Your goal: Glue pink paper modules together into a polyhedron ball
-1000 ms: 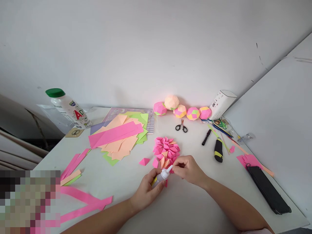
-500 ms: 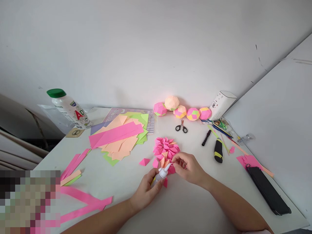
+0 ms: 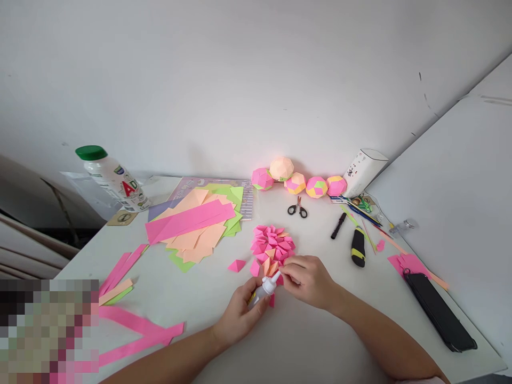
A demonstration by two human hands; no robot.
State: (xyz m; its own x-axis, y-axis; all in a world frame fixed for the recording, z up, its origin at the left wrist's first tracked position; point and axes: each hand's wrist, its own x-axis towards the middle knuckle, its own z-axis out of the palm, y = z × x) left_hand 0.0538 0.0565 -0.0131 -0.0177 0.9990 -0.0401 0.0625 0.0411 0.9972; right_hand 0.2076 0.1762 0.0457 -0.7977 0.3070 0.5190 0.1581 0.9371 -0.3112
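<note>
My left hand (image 3: 243, 309) is wrapped round a small glue bottle (image 3: 261, 292) with a white nozzle, tilted up to the right. At the nozzle's tip, the thumb and fingers of my right hand (image 3: 308, 281) are pinched together. Whatever they may hold is too small or hidden to make out. Just beyond both hands lies a pile of small folded pink paper pieces (image 3: 272, 240), with a few peach ones (image 3: 270, 266) at its near side. A single pink piece (image 3: 237, 265) lies to the left of the pile.
Pink, peach and green paper sheets (image 3: 200, 229) are stacked on the left, near pink strips (image 3: 136, 320). Scissors (image 3: 297, 208) lie behind the pile. Several paper balls (image 3: 296, 184) line the wall. A cutter (image 3: 358, 248), black pen (image 3: 338, 226) and black case (image 3: 440, 312) are rightward; a bottle (image 3: 116, 181) stands left.
My right hand has shifted slightly left and down, its fingertips now closer to the nozzle tip. The glue bottle in my left hand has barely moved.
</note>
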